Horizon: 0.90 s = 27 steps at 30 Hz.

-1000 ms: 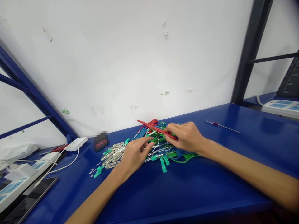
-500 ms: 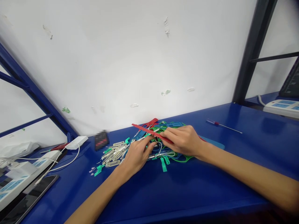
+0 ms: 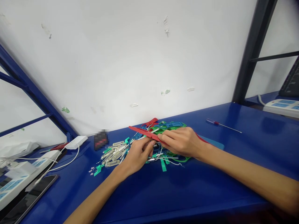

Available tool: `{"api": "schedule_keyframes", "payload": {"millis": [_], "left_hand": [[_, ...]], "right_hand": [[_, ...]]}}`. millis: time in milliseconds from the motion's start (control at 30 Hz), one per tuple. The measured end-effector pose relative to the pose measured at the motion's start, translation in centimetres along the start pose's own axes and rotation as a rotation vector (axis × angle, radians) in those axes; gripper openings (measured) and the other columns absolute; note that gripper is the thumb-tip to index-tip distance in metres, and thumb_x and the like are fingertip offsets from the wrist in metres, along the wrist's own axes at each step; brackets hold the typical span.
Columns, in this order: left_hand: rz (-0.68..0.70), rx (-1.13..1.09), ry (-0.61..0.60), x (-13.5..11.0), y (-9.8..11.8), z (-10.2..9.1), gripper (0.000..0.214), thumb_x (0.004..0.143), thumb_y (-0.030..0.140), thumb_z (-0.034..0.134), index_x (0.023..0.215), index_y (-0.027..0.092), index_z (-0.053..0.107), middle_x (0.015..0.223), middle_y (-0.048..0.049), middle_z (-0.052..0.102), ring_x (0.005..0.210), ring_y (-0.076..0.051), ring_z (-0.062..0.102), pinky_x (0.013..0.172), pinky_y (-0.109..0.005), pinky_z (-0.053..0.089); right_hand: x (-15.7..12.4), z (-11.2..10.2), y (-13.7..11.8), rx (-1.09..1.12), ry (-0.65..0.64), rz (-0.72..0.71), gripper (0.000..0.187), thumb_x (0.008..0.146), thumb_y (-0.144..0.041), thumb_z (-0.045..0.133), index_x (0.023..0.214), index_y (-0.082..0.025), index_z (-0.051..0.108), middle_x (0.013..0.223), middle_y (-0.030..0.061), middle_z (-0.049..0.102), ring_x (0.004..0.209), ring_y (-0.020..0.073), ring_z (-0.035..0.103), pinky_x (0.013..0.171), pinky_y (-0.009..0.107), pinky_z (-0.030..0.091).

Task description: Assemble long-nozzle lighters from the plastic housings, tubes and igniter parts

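Note:
A long, narrow red plastic piece (image 3: 142, 130) slants across the middle of the head view, its far end pointing up and left. My right hand (image 3: 181, 141) is closed around its near part, fingers bent over the top. Just below it, my left hand (image 3: 139, 155) is pinched, fingertips close under the red piece; what lies between them is hidden. Beneath both hands spreads a pile of blue plastic pieces (image 3: 174, 124), green loops, thin white wires (image 3: 173, 162) and teal tabs (image 3: 163, 165). Left of my left hand lie several pale, slim metal-looking parts (image 3: 114, 155).
A screwdriver (image 3: 224, 126) lies to the right on the blue table (image 3: 187, 193). To the left are a blurred-out dark box (image 3: 101, 140), a white adapter (image 3: 76, 142) with cables, a power strip (image 3: 23, 183) and a phone (image 3: 30, 199). A white wall rises behind.
The red piece and my right hand have shifted slightly left, and the piece lies flatter. White wire from near my left fingertips now trails on the table below my right hand.

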<state>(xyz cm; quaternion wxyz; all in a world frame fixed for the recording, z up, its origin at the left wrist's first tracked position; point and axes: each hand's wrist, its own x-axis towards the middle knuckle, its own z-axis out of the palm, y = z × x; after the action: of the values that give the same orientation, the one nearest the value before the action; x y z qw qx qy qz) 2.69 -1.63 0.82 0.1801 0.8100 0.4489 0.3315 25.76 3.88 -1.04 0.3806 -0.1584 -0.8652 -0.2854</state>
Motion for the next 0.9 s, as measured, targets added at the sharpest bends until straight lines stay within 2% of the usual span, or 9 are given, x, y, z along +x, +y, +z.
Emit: {"api": "schedule_keyframes", "payload": {"millis": [200,333,500,700,800,900], "left_hand": [[-0.068,-0.106,-0.051,0.1,0.3,-0.3,0.039,0.109,0.046,0.044,0.086,0.018,0.057,0.059,0.0048,0.054,0.047,-0.009,0.041,0.047,-0.022,0.033],[-0.088,-0.112,-0.078,0.1,0.4,-0.3,0.036,0.106,0.045,0.052,0.083,0.018,0.057,0.057,0.0055,0.054,0.045,-0.008,0.040,0.046,-0.021,0.031],[-0.106,-0.126,-0.043,0.2,0.2,-0.8,0.037,0.108,0.048,0.047,0.092,0.018,0.062,0.058,0.0051,0.055,0.047,-0.009,0.043,0.048,-0.022,0.033],[-0.123,-0.144,0.015,0.3,0.2,-1.9,0.038,0.108,0.050,0.047,0.088,0.020,0.057,0.060,0.0048,0.055,0.049,-0.010,0.043,0.051,-0.023,0.036],[-0.126,-0.164,0.023,0.3,0.3,-1.9,0.039,0.108,0.050,0.046,0.089,0.019,0.058,0.059,0.0047,0.055,0.050,-0.010,0.044,0.051,-0.023,0.037],[-0.129,-0.190,0.012,0.3,0.5,-1.8,0.039,0.108,0.051,0.046,0.092,0.018,0.061,0.057,0.0050,0.054,0.049,-0.010,0.045,0.050,-0.023,0.037]], "right_hand": [[-0.1,0.2,0.2,0.010,-0.047,0.103,0.023,0.103,-0.038,0.066,0.113,-0.018,0.068,0.101,0.0025,0.071,0.077,0.0115,0.067,0.068,0.028,0.059],[0.0,0.2,1.4,0.020,-0.081,0.315,0.026,0.103,-0.040,0.065,0.116,-0.018,0.068,0.106,0.0040,0.072,0.083,0.0135,0.069,0.074,0.031,0.061],[-0.4,0.9,3.5,0.090,-0.180,0.529,0.032,0.102,-0.041,0.067,0.124,-0.017,0.067,0.116,0.0064,0.071,0.094,0.0173,0.071,0.081,0.037,0.062],[-1.1,1.7,4.2,0.228,-0.278,0.569,0.033,0.101,-0.041,0.067,0.126,-0.018,0.067,0.122,0.0077,0.070,0.101,0.0197,0.071,0.087,0.041,0.062],[-0.4,0.9,4.0,0.323,-0.251,0.535,0.033,0.102,-0.041,0.067,0.125,-0.018,0.067,0.122,0.0077,0.071,0.103,0.0203,0.071,0.090,0.043,0.061],[0.7,-0.5,2.9,0.460,-0.207,0.464,0.036,0.104,-0.040,0.064,0.133,-0.019,0.064,0.122,0.0077,0.071,0.099,0.0189,0.072,0.087,0.041,0.062]]}}
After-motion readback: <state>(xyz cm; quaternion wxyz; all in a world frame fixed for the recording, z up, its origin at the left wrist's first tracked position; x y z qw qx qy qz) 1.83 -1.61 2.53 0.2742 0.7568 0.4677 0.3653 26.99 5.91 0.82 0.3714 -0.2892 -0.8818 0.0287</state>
